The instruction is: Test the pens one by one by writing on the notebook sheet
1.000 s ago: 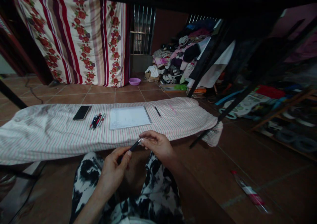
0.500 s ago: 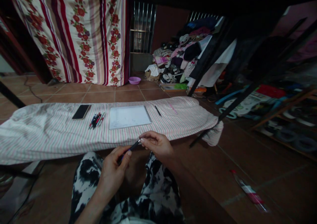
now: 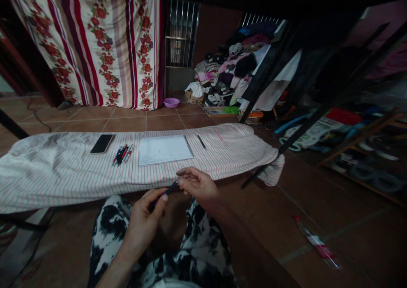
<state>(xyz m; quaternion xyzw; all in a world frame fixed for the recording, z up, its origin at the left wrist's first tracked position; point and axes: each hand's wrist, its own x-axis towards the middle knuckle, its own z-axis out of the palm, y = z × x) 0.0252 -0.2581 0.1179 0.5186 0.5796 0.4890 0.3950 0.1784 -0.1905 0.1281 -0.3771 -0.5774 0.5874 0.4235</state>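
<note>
My left hand is closed around the barrel of a dark pen, which slants up to the right above my lap. At the pen's upper end, the thumb and fingertips of my right hand pinch its tip; the tip itself is mostly hidden. Just beyond my hands, a spiral notebook lies open on a striped cloth. Left of it are several pens in a loose bunch and a black phone. To its right lie a single black pen and a thin pink item.
The cloth covers a low, long surface in front of my knees. A plastic bottle lies on the tiled floor at right. Dark metal bars rise at the right. Behind are a purple basin, a clothes pile and a floral curtain.
The view has shifted slightly, moving everything a little to the left. Both hands keep nearly the same pose on the pen, with the right fingertips slightly shifted at its tip.
</note>
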